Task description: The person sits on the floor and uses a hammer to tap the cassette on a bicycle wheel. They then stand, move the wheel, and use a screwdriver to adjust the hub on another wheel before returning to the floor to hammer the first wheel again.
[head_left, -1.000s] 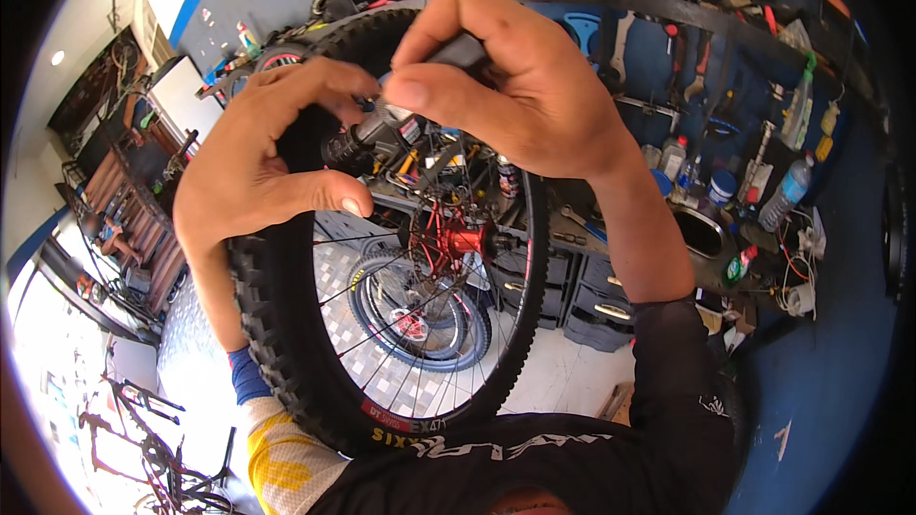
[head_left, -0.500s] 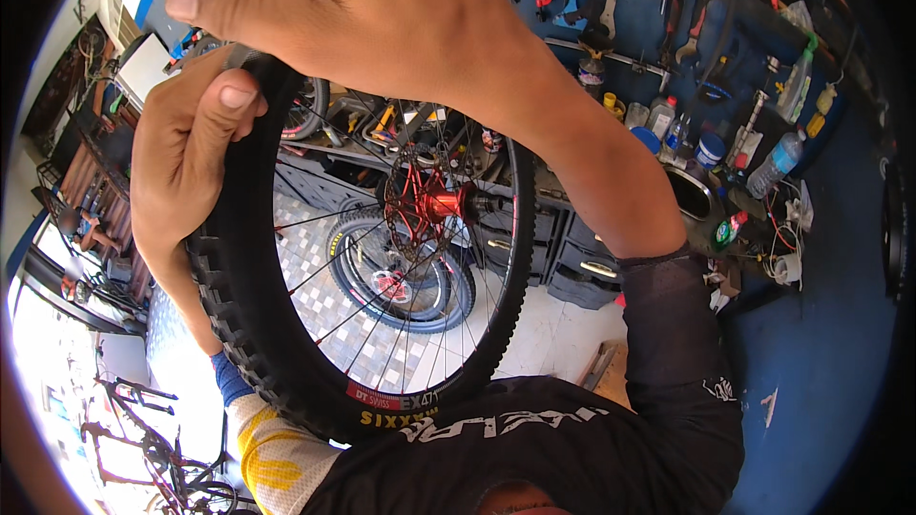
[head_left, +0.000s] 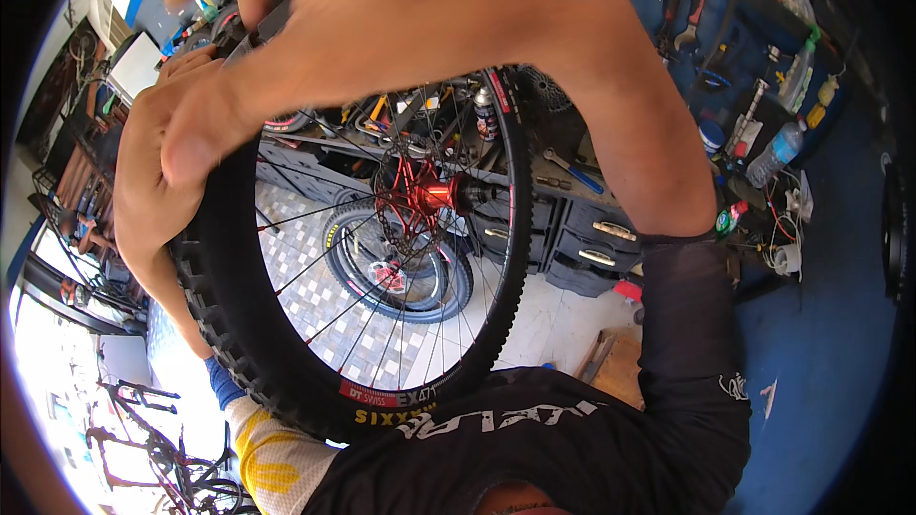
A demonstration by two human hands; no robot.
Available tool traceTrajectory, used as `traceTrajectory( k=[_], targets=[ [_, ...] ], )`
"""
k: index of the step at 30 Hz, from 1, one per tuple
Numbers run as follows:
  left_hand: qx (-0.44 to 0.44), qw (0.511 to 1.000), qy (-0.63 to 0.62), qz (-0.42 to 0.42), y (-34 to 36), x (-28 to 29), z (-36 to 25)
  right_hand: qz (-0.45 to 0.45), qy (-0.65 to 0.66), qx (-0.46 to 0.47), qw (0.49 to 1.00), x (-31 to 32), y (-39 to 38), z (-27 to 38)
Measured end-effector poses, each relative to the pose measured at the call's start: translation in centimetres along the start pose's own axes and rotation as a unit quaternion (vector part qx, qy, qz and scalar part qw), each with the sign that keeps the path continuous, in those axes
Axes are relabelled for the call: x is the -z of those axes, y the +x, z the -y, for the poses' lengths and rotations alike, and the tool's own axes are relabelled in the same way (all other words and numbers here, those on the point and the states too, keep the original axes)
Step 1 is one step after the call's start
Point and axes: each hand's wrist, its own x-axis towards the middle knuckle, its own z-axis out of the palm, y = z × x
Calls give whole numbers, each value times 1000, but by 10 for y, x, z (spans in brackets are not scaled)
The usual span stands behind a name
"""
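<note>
A bicycle wheel stands upright against my body. Its knobby black tire (head_left: 218, 267) runs around a black rim (head_left: 521, 200) with thin spokes, a red hub (head_left: 437, 195) and a disc rotor (head_left: 382, 205). At the wheel's upper left, my left hand (head_left: 148, 172) is wrapped around the tire, its thumb side partly covered by my other hand. My right hand (head_left: 315, 48) reaches across the top of the wheel, smeared by motion. Its thumb points down over the left hand and tire, and its fingers spread apart near the tire's top edge.
Behind the wheel, another bicycle wheel (head_left: 401, 300) is low by the tiled floor. A cluttered workbench with dark drawers (head_left: 596, 248) holds a spray can (head_left: 486, 114) and tools. Wrenches (head_left: 689, 24) hang on the blue wall. A bicycle frame (head_left: 143, 443) is at lower left.
My right hand has shifted, its thumb swinging down from above onto the left hand and tire while its fingers spread. The wheel and left hand have moved slightly left.
</note>
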Motion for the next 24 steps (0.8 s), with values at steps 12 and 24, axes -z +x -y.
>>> traceTrajectory(
  k=[12, 24],
  targets=[
    [9, 995, -2, 99, 15, 0, -31, 233, -74, -110, 963, 25, -34, -24],
    [55, 998, -27, -27, 30, -4, -21, -159, 71, -123, 977, -103, -41, 17]
  ],
)
